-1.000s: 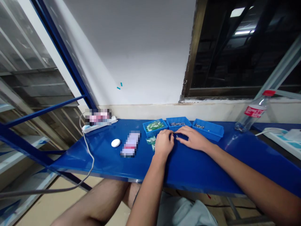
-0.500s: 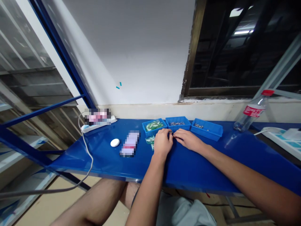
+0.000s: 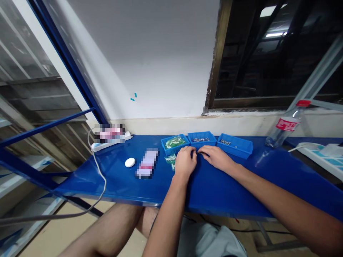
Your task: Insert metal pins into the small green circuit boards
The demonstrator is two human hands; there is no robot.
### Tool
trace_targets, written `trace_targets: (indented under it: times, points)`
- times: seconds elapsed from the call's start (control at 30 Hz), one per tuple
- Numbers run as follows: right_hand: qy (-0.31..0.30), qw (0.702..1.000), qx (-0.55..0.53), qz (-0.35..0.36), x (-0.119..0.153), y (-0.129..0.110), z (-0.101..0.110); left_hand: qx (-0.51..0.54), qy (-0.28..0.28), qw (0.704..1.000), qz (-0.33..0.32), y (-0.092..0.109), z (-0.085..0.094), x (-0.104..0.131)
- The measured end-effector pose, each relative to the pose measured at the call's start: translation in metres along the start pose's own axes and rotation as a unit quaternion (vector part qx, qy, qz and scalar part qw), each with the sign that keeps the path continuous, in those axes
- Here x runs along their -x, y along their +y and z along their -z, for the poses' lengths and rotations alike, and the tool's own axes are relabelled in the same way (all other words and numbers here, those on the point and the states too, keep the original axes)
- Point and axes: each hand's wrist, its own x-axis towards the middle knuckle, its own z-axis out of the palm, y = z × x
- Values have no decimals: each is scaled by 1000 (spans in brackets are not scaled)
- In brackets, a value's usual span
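left fingers point(image 3: 189, 149) curled; right fingers point(image 3: 205, 148) loosely bent; spread and hold unclear

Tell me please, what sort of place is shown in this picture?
Perhaps a small workshop: on a blue table are three open boxes, two holding small metal parts, and also a white power strip.

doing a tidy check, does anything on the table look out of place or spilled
Perhaps one thing: green packets lie on the table in front of the leftmost tray, which holds similar-looking ones, beside the left hand. No spill shows.
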Motion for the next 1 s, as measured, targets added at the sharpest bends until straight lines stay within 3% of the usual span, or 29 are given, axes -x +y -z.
trace_targets:
  times: [0.1, 0.2, 0.33, 0.5, 0.63, 0.77, 1.0]
  points:
    - [14, 1000, 2, -26, 0, -1, 2, 3, -2, 1000, -1, 1, 0, 0]
    - [68, 996, -9, -51, -1, -5, 4, 11, -2, 1000, 1, 3, 2, 0]
    - [141, 985, -84, -52, -4, -18, 6, 46, -1, 999, 17, 7, 4, 0]
    - [181, 970, -150, -64, -7, -33, 8, 132, 6, 991, 22, 7, 5, -2]
    - [191, 966, -162, -68, -6, -36, 10, 197, 17, 979, 52, 6, 4, -4]
    - [146, 957, -244, -56, -6, -33, 5, 291, 36, 952, 83, 6, 5, -6]
    - [170, 923, -312, -149, -7, -28, 0, 343, 40, 934, 97, 2, 0, -5]
